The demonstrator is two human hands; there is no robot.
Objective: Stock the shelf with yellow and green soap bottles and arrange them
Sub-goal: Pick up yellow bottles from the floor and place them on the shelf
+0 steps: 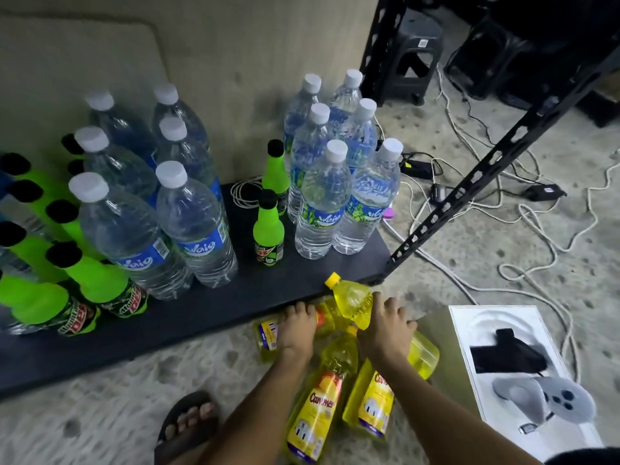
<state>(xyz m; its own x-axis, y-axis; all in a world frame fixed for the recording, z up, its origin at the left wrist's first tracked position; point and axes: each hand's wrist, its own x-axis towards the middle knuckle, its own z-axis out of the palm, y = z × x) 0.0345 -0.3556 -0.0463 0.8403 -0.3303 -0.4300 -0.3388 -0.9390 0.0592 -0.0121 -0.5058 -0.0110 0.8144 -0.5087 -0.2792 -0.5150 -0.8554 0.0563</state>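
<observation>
1. The yellow bottles [318, 394] lie in a loose heap on the floor [134, 407], just off the front edge of the shelf [208, 307] near its right front corner. None of them stands on the shelf yet.
2. They look full of liquid, so I judge each fairly heavy for its size. The clear plastic walls will likely give a little under a squeeze, and the smooth label may be slick.
3. The best hold is probably around the waist or shoulder, below the cap. The neck is narrow and would let a full bottle swing.
4. The right hand [385, 330] is palm down, its fingers curled over a raised bottle [352, 300] whose yellow cap [332, 280] points toward the shelf edge. It seems closed on that bottle's body.
5. The left hand [298, 327] reaches palm down onto another bottle [268, 333] lying flat against the shelf's front edge. Whether it has gripped it or only rests on it I cannot tell.
6. Both forearms stretch forward side by side, hands near each other but apart.
7. The shelf already carries water bottles [188, 223] and green bottles [268, 229]; free board remains along the front edge.
</observation>
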